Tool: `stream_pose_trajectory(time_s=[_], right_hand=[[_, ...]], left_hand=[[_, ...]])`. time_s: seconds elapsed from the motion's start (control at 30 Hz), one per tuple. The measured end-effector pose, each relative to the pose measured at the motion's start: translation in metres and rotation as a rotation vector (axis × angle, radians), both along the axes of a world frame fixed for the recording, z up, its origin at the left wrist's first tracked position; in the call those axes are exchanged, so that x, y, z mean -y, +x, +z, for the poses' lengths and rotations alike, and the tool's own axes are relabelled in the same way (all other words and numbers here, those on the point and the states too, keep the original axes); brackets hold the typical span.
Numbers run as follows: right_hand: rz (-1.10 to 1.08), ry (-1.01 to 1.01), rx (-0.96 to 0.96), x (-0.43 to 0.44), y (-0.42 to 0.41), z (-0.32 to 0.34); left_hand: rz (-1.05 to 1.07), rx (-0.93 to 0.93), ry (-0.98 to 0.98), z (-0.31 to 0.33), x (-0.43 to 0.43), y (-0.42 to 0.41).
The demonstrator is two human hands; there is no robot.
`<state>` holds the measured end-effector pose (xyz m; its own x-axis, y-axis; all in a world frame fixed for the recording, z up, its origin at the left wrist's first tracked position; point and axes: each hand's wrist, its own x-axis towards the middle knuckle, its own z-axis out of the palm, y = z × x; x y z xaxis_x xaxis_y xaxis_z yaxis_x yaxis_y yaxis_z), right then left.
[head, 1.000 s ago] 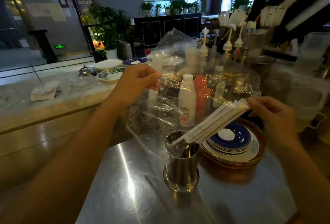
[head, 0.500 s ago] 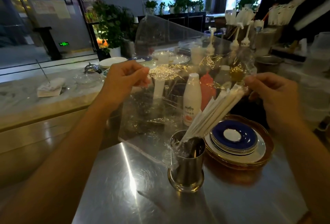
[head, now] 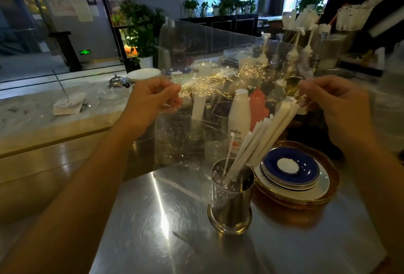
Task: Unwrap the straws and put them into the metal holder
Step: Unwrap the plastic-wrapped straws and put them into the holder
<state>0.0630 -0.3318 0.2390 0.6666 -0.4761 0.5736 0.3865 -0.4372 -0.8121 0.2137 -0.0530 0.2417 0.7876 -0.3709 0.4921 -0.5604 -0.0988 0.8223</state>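
Note:
A shiny metal holder (head: 230,206) stands on the steel counter. A bundle of white paper-wrapped straws (head: 264,137) leans out of it to the upper right, with one thin straw upright beside it. A clear plastic wrapper (head: 196,120) hangs stretched wide between my hands, its lower end reaching into the holder. My left hand (head: 153,98) pinches the wrapper's left top corner. My right hand (head: 334,101) pinches its right top corner, just above the straw tips.
A stack of blue-and-white saucers on a brown plate (head: 293,175) sits right beside the holder. Behind the wrapper stand a white bottle (head: 239,116) and a red bottle (head: 259,107). A marble ledge (head: 43,120) with dishes runs along the left.
Both hands have risen and moved apart, spreading the wrapper from a crumpled bag into a flat sheet. The straws now stand steeper in the holder.

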Motion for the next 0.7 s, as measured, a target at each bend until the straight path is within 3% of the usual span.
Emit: stream_pose_trajectory(time_s=[0.7], right_hand=[[0.204, -0.151, 0.027, -0.020, 0.031, 0.008]], left_hand=[[0.039, -0.102, -0.040, -0.032, -0.036, 0.003]])
